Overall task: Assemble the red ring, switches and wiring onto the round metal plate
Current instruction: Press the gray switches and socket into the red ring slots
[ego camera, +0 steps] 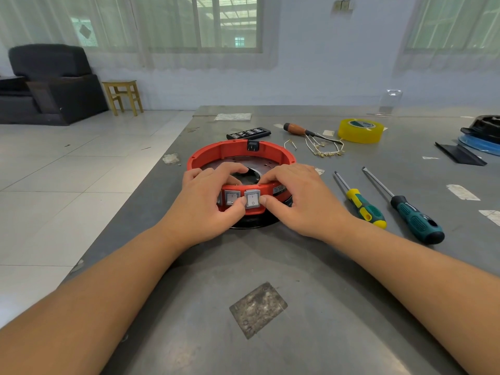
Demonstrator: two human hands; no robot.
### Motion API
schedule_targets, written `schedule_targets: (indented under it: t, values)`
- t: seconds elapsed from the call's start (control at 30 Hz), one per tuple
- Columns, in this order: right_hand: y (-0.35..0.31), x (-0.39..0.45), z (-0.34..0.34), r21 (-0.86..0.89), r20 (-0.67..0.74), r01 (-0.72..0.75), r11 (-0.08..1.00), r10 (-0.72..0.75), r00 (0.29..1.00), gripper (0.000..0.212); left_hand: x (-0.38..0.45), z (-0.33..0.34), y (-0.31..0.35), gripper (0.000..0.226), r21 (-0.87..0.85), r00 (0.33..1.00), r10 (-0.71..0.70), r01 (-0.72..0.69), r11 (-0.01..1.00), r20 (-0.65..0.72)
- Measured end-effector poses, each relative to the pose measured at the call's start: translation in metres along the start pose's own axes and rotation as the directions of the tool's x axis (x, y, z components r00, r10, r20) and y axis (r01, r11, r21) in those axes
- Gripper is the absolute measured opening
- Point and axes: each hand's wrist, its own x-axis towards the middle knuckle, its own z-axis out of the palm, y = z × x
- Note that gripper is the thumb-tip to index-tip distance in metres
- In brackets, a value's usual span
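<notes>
On the red ring [205,155], both hands' fingers [238,208] pinch a switch [252,199] into place; behind the ring, the wiring [322,150] lies loose.

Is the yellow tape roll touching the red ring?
Apart. The head view shows bare grey table between the yellow tape roll and the red ring.

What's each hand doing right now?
Left hand: grips the red ring, thumb at the switch.
Right hand: grips the red ring, thumb beside the switch.
</notes>
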Motion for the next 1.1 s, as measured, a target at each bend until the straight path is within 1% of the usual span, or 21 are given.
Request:
schedule_targets:
  t: [0.1,0.17,0.27,0.43,0.67,0.8,0.87,0.93,0.97,1.03,1.1]
  values:
    - [-0.003,0.002,0.004,-0.009,-0.04,-0.009,1.0,0.008,0.999,0.021,0.002,0.003,-0.002,0.047,0.002,1.0,-0.007,0.007,1.0,-0.015]
    - [-0.004,0.002,0.006,-0.017,-0.04,-0.008,1.0,0.007,0.999,0.019,0.002,0.003,-0.004,0.045,0.012,1.0,-0.007,0.007,1.0,-0.009]
    - [0.0,-0.001,0.007,-0.008,-0.025,-0.008,1.0,0.008,1.0,0.02,0.001,0.004,-0.005,0.047,0.02,1.0,0.001,-0.001,1.0,-0.004]
    - [-0.002,-0.001,0.009,0.039,-0.05,-0.016,0.999,0.018,0.999,0.022,0.0,0.002,-0.003,0.05,0.032,1.0,-0.01,0.011,0.999,-0.009]
    - [-0.003,0.005,0.004,0.084,-0.001,-0.049,0.995,0.05,0.999,0.018,0.0,0.003,0.001,0.042,0.033,0.999,-0.02,0.02,0.999,-0.029]
    - [-0.002,0.003,0.002,0.088,0.01,-0.035,0.996,0.034,0.999,0.018,0.002,-0.01,-0.001,0.044,0.007,0.999,0.02,-0.02,1.0,0.043]
    - [0.0,0.002,0.0,0.09,0.035,-0.036,0.995,0.033,0.999,0.018,0.006,-0.023,-0.008,0.043,0.03,0.997,0.057,-0.059,0.998,0.059]
    - [0.004,0.001,-0.002,0.102,0.068,-0.051,0.993,0.044,0.997,0.019,0.006,-0.034,-0.017,0.04,0.073,0.996,0.041,-0.047,0.996,0.074]
    - [0.006,0.001,-0.003,0.11,0.076,-0.059,0.992,0.051,0.996,0.019,0.005,-0.037,-0.022,0.037,0.066,0.995,0.022,-0.028,0.997,0.097]
    - [0.009,0.0,-0.004,0.114,0.061,-0.068,0.991,0.061,0.996,0.023,0.002,-0.037,-0.025,0.034,0.029,0.991,-0.003,-0.001,1.0,0.136]
    - [0.006,-0.001,-0.001,0.076,0.015,-0.083,0.994,0.082,0.997,0.033,0.002,-0.031,-0.021,0.032,0.038,0.991,0.018,-0.024,0.999,0.136]
